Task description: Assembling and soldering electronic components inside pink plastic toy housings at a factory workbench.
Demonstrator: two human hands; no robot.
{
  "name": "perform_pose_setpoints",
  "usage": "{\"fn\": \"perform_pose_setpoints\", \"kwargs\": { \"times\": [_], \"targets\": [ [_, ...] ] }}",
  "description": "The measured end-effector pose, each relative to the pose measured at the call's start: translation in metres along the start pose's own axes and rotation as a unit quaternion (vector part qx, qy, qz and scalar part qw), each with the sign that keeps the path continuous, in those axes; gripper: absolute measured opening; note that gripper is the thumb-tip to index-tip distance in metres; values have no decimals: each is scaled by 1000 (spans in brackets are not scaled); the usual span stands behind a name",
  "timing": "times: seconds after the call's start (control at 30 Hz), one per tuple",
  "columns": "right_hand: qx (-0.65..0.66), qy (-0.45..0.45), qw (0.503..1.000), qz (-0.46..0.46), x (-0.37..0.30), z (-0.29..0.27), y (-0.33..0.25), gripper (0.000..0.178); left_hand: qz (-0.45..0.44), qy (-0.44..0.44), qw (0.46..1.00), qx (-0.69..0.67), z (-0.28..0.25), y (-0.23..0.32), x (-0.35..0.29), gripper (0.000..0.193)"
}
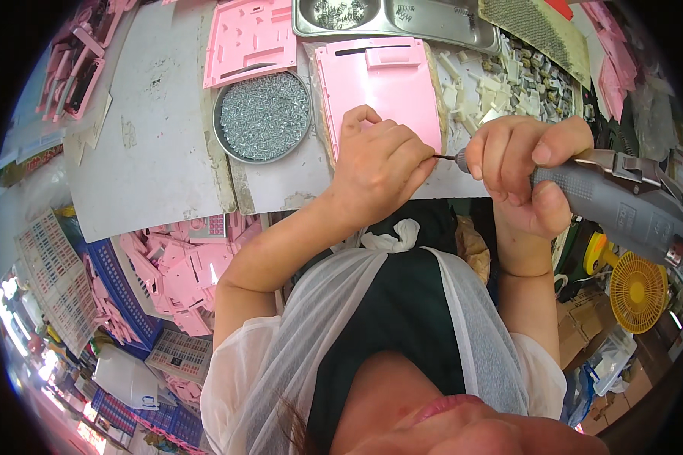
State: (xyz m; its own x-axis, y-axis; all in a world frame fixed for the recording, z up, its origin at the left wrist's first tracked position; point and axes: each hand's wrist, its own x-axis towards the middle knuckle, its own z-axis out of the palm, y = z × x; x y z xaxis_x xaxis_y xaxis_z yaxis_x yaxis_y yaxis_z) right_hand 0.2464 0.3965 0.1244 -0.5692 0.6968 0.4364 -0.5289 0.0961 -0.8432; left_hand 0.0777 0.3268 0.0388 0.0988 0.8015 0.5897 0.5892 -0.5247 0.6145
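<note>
Round grey metal dish (269, 160) of silver screws (262, 114), 11 o'clock. Flat pink plastic panel (379, 83), 12 o'clock; left hand (381, 165) over near edge, fingers curled, can't tell on what. Right hand (520, 159), 2 o'clock, wraps grey cylindrical power screwdriver (611, 205).

"What's over on the right?"
"A yellow electric fan (639, 291) with a round grille, and brown cardboard (580, 324) just left of it."
"And the left?"
"A blue slotted plastic crate (123, 287), a white plastic container (124, 379) below it, and a white sheet (57, 277) with rows of small coloured marks."
</note>
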Motion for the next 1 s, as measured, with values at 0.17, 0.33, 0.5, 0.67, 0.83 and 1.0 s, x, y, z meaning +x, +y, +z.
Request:
{"fn": "perform_pose_setpoints", "kwargs": {
  "times": [0.17, 0.33, 0.5, 0.67, 0.83, 1.0],
  "targets": [
    [-11, 14, 998, -55, 17, -23, 20, 22, -49, 26, 991, 122, -35, -23, 16, 15],
    [-14, 43, 998, -52, 25, -45, 54, 15, -251, -110, 901, 335, -94, -65, -11, 11],
    [-95, 26, 995, -1, 25, -40, 59, 10, -211, -81, 934, 278, -96, -71, -23, 6],
    [-89, 35, 994, 52, 32, -43, 54, 13, -213, -37, 935, 282, -103, -84, -19, 5],
    [5, -24, 999, -24, 48, -49, 30, 25, -214, -11, 915, 341, -105, -95, -14, 10],
    [10, -43, 998, -42, 51, -41, 31, 26, -239, -40, 909, 339, -115, -95, -19, 12]
  ]
}}
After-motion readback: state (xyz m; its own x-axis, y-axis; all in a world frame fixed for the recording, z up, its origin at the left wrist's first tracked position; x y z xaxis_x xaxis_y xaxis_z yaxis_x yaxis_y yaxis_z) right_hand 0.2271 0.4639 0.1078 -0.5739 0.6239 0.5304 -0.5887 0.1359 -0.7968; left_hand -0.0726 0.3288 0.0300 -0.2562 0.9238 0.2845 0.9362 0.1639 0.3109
